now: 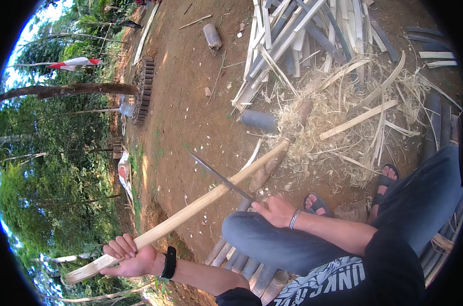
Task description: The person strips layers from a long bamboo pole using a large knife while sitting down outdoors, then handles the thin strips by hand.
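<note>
A long pale bamboo strip (190, 206) runs slantwise from the lower left up to the middle. My left hand (132, 255) is closed around it near its lower end. The strip's far end comes up against a brown wooden piece (266, 173) beside the shavings. My right hand (276, 211) grips a long knife (211, 169) by its handle, just above my bent knee. The dark blade crosses the strip around its upper part and appears to touch it. The handle is mostly hidden by my fingers.
Curly bamboo shavings (338, 120) cover the ground ahead of my sandalled feet. Behind them lies a big heap of split bamboo (293, 41). A short bamboo section (259, 120) lies by the shavings, another log piece (211, 36) farther off. I sit on bamboo poles (239, 262). Trees stand at left.
</note>
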Demonstrator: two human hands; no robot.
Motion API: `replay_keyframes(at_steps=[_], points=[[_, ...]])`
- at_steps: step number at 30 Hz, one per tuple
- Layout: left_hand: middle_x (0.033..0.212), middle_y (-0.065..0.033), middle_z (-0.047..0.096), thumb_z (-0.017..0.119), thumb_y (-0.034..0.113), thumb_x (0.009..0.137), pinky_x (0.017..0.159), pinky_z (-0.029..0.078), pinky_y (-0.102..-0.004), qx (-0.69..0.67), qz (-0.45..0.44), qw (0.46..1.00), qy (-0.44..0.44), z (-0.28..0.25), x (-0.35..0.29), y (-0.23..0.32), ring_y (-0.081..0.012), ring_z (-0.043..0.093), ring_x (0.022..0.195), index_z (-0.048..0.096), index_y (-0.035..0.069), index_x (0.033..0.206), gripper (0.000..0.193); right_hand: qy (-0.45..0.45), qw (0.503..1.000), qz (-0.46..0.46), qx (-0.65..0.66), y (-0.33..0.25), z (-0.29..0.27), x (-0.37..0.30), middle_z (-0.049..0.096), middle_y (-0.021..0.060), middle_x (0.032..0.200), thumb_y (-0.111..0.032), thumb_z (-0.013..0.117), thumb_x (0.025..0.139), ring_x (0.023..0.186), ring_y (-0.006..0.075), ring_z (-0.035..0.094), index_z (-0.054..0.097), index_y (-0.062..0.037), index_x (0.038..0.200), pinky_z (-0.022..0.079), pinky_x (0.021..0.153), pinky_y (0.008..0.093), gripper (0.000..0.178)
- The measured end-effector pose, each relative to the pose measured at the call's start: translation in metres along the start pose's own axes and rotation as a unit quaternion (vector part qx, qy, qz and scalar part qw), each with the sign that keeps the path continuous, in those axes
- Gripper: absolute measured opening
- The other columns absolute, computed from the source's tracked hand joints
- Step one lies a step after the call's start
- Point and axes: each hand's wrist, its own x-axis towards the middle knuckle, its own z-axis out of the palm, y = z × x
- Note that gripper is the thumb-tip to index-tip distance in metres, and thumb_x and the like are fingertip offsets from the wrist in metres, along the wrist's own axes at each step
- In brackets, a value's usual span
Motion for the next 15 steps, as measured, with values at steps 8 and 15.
replay_keyframes(at_steps=[8, 15], points=[[0.05, 0.0028, 0.022, 0.032, 0.061, 0.094, 0.038, 0.016, -0.0224, 0.004, 0.0, 1.0, 0.013, 0.013, 0.0, -0.008, -0.0079, 0.019, 0.039, 0.028, 0.014, 0.063, 0.057, 0.034, 0.999, 0.008, 0.025, 0.03, 0.001, 0.007, 0.052, 0.0284, 0.053, -0.057, 0.044, 0.09, 0.056, 0.04, 0.06, 0.058, 0.009, 0.06, 0.046, 0.057, 0.0473, 0.074], [0.05, 0.0027, 0.023, 0.031, 0.062, 0.094, 0.038, 0.016, -0.0227, 0.015, 0.003, 1.0, 0.021, 0.01, -0.003, -0.002, -0.0081, 0.02, 0.04, 0.029, 0.014, 0.063, 0.057, 0.038, 0.999, 0.003, 0.024, 0.041, 0.005, 0.011, 0.049, 0.0268, 0.049, -0.059, 0.043, 0.089, 0.053, 0.0381, 0.06, 0.055, 0.0091, 0.056, 0.046, 0.055, 0.0463, 0.077]])
